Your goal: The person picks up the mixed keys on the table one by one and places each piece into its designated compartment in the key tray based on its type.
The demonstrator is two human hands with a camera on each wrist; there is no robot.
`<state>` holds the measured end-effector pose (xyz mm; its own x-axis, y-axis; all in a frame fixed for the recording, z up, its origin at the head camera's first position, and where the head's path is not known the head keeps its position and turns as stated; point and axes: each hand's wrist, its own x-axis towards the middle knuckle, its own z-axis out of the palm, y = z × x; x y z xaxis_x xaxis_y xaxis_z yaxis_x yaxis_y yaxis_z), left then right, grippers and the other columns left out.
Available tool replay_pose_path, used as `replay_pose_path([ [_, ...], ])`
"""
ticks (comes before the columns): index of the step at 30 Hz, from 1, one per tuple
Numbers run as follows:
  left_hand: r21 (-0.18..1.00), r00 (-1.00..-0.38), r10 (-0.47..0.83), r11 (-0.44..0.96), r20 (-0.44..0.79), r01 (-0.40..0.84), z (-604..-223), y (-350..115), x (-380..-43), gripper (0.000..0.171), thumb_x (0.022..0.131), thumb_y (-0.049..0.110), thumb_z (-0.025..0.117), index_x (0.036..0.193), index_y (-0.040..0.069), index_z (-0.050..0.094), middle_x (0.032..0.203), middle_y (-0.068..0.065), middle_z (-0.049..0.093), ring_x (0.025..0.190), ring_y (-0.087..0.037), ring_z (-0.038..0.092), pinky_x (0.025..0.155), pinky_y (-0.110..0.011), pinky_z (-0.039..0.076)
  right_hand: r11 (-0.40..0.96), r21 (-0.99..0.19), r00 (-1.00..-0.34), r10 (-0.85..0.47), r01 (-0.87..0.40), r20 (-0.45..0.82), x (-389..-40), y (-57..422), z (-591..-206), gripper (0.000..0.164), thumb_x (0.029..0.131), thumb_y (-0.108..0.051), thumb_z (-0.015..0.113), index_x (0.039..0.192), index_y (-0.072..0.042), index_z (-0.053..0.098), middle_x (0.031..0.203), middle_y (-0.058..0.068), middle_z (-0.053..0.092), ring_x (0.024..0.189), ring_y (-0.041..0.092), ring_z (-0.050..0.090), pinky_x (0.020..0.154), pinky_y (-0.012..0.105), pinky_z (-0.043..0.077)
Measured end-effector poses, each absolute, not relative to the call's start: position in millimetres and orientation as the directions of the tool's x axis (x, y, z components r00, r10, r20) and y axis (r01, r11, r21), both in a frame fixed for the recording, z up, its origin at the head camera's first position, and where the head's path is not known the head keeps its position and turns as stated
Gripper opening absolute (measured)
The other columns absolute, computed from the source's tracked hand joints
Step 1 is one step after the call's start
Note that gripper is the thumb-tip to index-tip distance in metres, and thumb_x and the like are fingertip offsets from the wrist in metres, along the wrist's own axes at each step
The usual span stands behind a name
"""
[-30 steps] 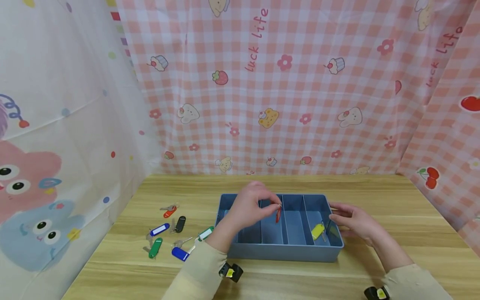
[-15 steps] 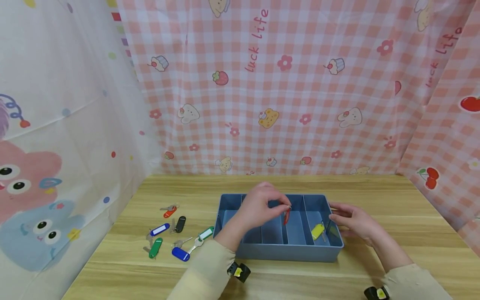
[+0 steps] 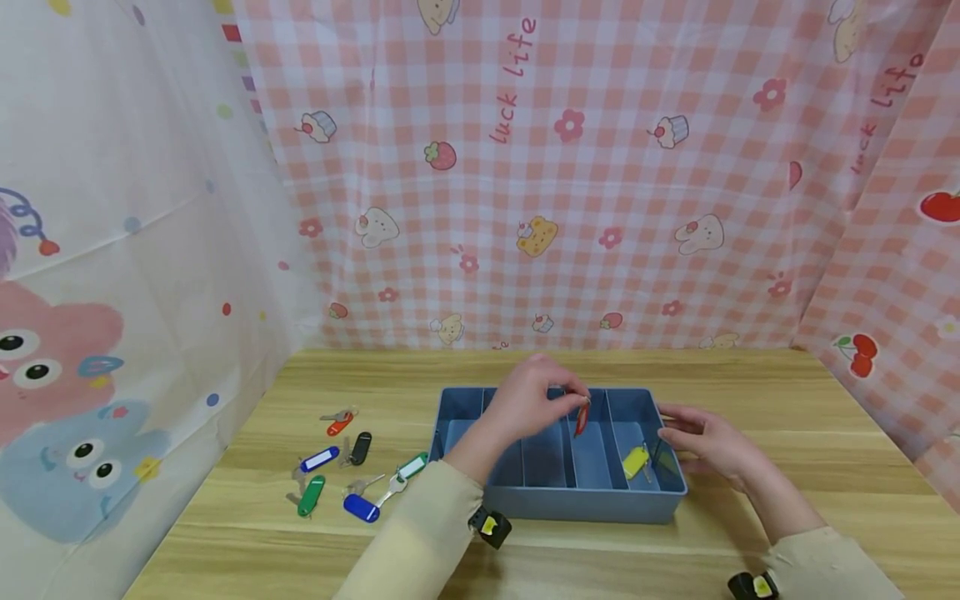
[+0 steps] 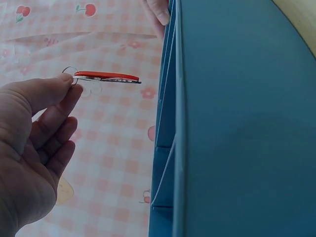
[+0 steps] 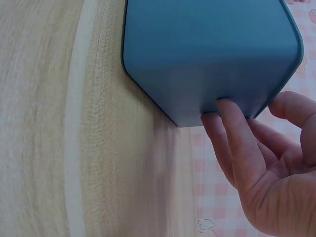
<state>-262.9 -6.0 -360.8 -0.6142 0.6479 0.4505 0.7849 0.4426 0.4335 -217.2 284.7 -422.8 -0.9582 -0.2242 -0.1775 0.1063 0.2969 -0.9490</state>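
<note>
My left hand pinches the metal ring of a red key tag between thumb and index finger. In the head view the tag hangs over the second compartment from the right in a blue-grey divided box. A key lies along the tag in the left wrist view, where both are above the rim. At the box's right end, my right hand holds the end wall, fingertips against its outside and thumb at the rim. A yellow key tag with a key lies in the rightmost compartment.
Left of the box, several tagged keys lie on the wooden table: a red tag, a black tag, two blue tags and two green tags, one green tag close to the box. A checked cloth hangs behind.
My left hand has moved right with the red key tag, from over the middle compartment to the one beside the rightmost. The right hand and box have stayed put.
</note>
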Motion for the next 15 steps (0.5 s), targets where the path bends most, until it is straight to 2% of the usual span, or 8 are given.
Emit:
replay_pose_path([
  [5,0.466,-0.655,0.626,0.469,0.424,0.750,-358.5,-3.1,-267.0,0.007,0.093,0.020,0.072,0.094,0.017,0.079,0.086,0.011,0.072,0.089,-0.012,0.058,0.087,-0.026,0.044,0.308,-0.945,-0.959,-0.214,0.113,-0.185,-217.8,284.9,-422.6,0.066,0.100,-0.019,0.061,0.149,0.011,0.028,0.140,0.037,0.042,0.112,0.027,0.059,0.085,0.048,0.055],
  [15,0.465,-0.699,0.599,0.527,0.390,0.711,-360.8,3.4,-276.6,0.008,0.093,0.022,0.072,0.095,0.018,0.079,0.087,0.013,0.071,0.092,-0.007,0.058,0.095,-0.025,0.042,0.291,-0.951,-0.958,-0.228,0.105,-0.176,-216.0,283.8,-421.3,0.066,0.100,-0.018,0.060,0.149,0.012,0.027,0.140,0.037,0.042,0.114,0.030,0.059,0.084,0.047,0.055],
])
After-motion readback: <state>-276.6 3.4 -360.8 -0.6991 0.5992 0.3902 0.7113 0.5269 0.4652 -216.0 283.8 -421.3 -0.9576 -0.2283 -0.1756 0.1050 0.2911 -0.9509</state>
